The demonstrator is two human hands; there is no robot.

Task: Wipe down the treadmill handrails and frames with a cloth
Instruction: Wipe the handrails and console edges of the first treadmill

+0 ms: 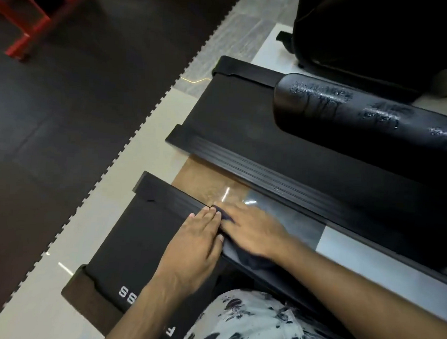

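A dark cloth (226, 218) lies on the black side rail (172, 198) of the near treadmill, mostly hidden under my right hand (253, 229), which presses flat on it and looks blurred. My left hand (196, 245) rests flat on the treadmill belt (137, 237) beside the rail, fingers together, its fingertips touching the rail's edge next to the cloth. More dark cloth shows under my right wrist (249, 260).
A second treadmill (245, 124) lies parallel beyond a strip of tiled floor (206, 179). A black padded handrail (360, 116) with wet streaks crosses the upper right. Dark rubber mats (65, 136) cover the floor on the left, with a red metal frame (26, 27) at the far left.
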